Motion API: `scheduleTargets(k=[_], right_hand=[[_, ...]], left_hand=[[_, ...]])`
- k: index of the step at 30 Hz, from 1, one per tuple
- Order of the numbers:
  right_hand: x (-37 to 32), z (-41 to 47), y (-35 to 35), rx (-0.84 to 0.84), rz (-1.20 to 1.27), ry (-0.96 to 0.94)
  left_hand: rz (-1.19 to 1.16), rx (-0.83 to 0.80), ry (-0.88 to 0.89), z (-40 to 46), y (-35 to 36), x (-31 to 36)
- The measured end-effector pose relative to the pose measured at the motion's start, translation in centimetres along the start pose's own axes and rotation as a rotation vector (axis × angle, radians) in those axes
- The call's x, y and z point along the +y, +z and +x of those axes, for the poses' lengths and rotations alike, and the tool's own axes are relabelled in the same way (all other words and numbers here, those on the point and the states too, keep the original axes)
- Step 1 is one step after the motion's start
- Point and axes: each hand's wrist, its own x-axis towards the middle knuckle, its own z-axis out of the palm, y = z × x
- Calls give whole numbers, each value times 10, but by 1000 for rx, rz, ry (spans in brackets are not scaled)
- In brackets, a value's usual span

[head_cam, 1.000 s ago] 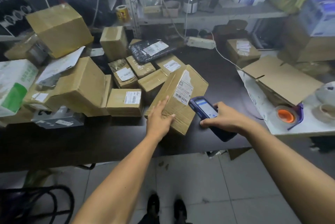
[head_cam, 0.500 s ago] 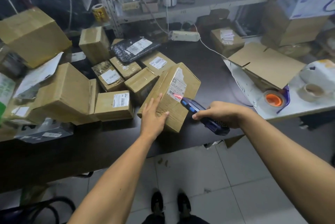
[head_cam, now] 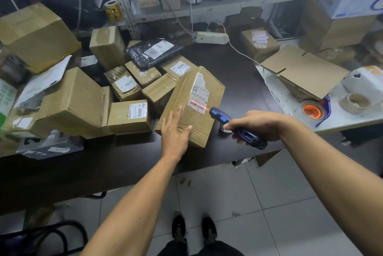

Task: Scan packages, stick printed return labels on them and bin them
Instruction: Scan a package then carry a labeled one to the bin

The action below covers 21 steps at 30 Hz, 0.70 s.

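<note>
Left hand (head_cam: 175,131) flat on tilted box (head_cam: 190,106), right hand (head_cam: 257,124) clutching scanner (head_cam: 238,128); box slips, beam misses barcode (head_cam: 196,104).

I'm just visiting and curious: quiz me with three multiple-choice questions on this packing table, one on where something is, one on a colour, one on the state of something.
1. Where does the scanner's light fall?
A. on the barcode of the tilted box
B. on the black mailer
C. on the floor

2. What colour is the core of the tape roll on the white table?
A. green
B. orange
C. pink

3. How is the left hand?
A. curled into a fist
B. gripping the scanner
C. flat on the box with straight fingers

Answers: 1 A, a red line crosses the label of the tilted box, in front of the scanner that the right hand grips. 2 B, the tape roll has an orange centre. 3 C, the left hand presses the box open-palmed.
</note>
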Motion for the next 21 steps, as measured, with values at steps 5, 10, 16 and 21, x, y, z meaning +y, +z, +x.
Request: scheduleTargets(k=[5,10,16,21], right_hand=[[-3,-4,2,-20,-40,-14],[-5,-7,4,-27,-140,-36],[-6,-17,14,105,-490,-83],[-9,-21,22,133,-616,-135]], left_hand=[[-45,64,-1,-12,4,-5],[-91,120,8,-27,12,-13],[-158,201,11,-42,21,-19],[-183,266,-13,-48,20,-23]])
